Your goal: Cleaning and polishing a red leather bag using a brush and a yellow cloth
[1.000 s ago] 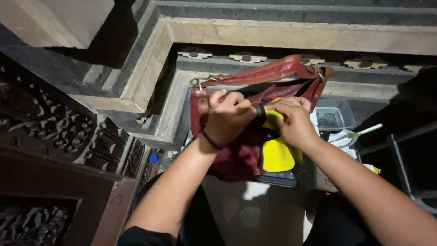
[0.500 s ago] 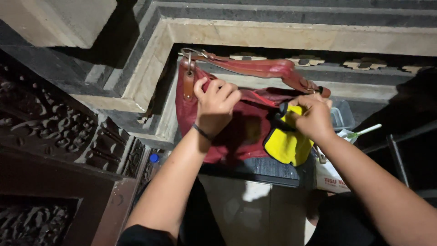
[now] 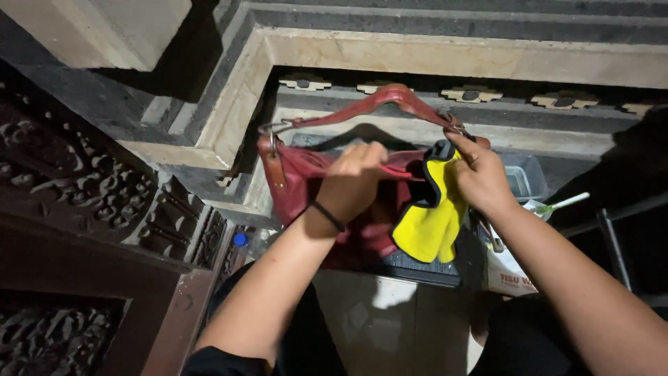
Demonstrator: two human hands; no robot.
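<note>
The left hand (image 3: 355, 177) is closed over the top edge of the red bag (image 3: 306, 191), held up in front of the stone ledge (image 3: 390, 52). The right hand (image 3: 480, 174) pinches a yellow cloth (image 3: 428, 226) at the bag's right end. A second ago the cloth sat lower and bunched between both hands; now it hangs open down the bag's side and the strap (image 3: 390, 97) arches higher, so the bag has been lifted and spread. A clear tub (image 3: 525, 181) stands just behind, to the right.
</note>
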